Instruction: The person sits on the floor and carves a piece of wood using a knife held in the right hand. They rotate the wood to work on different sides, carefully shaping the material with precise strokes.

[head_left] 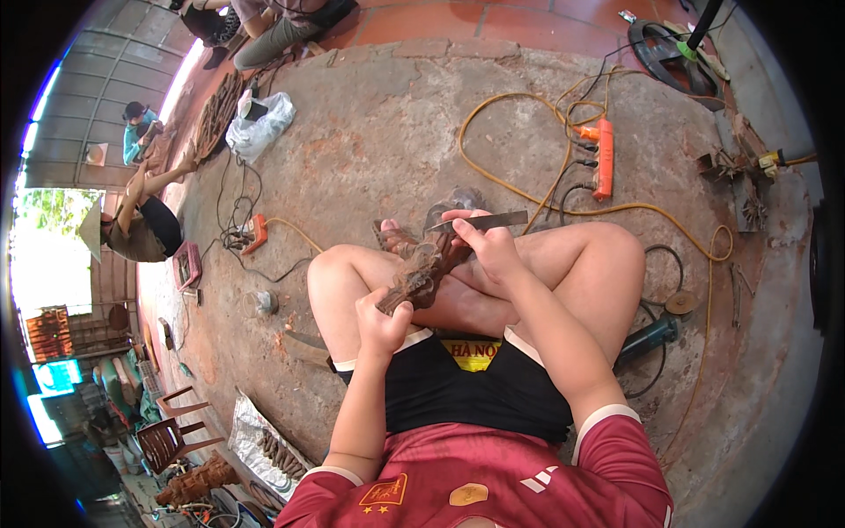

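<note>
I sit cross-legged on the concrete floor, near its middle, with a yellow cable looping past an orange power strip ahead of my knees. A dark carved wooden piece lies slanted over my crossed legs. My left hand is closed around its lower end. My right hand pinches a flat metal file against its upper end.
</note>
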`<state>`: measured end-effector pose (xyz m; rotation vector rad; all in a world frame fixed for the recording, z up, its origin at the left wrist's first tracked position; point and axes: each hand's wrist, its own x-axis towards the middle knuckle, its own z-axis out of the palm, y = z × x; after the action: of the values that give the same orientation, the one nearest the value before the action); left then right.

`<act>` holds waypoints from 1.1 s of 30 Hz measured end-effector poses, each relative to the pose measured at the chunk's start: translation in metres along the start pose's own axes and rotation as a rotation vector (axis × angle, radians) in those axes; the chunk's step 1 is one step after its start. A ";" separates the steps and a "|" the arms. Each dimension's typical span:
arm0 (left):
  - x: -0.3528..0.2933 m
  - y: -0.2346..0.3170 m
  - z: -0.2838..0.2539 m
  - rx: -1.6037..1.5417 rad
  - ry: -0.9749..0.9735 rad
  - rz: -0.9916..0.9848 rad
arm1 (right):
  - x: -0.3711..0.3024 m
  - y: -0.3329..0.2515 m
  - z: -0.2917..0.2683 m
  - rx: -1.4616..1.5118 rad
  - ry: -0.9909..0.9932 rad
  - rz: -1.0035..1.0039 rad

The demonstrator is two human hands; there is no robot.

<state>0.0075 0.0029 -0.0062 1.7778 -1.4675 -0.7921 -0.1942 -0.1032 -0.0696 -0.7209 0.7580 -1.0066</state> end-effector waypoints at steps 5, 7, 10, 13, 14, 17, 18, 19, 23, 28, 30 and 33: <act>-0.002 -0.002 0.002 -0.025 0.011 0.004 | 0.001 0.003 -0.001 -0.199 -0.102 -0.063; -0.002 -0.005 0.000 0.011 0.004 -0.004 | 0.004 0.001 0.000 -0.135 0.013 -0.059; -0.004 -0.009 0.000 -0.012 0.008 -0.007 | -0.002 -0.008 0.008 -0.035 -0.007 -0.046; -0.003 0.000 0.002 -0.037 0.007 0.000 | 0.002 0.005 0.002 -0.137 -0.064 -0.077; -0.002 0.004 0.002 -0.038 0.003 0.003 | 0.006 0.011 -0.006 -0.104 -0.006 -0.075; -0.001 -0.001 0.000 0.004 0.013 0.006 | 0.011 0.007 -0.007 0.026 0.026 -0.056; -0.002 -0.001 0.000 -0.002 0.015 0.005 | 0.008 0.004 -0.002 0.001 -0.016 -0.048; -0.002 -0.001 0.000 -0.008 0.016 0.003 | 0.003 0.002 0.003 -0.025 -0.057 -0.040; 0.001 0.000 0.001 0.010 0.008 0.035 | 0.006 0.007 -0.005 -0.050 0.021 -0.023; 0.000 -0.006 0.001 -0.026 -0.001 0.020 | -0.001 -0.003 0.002 -0.019 -0.182 0.009; 0.001 -0.003 0.001 -0.020 0.000 0.016 | 0.001 0.000 0.000 -0.032 -0.147 0.030; 0.005 0.010 0.002 -0.009 0.002 0.010 | 0.007 0.005 -0.005 -0.028 -0.066 0.008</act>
<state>0.0013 -0.0034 0.0009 1.7631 -1.4681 -0.7898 -0.1940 -0.1094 -0.0780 -0.7714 0.7180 -0.9624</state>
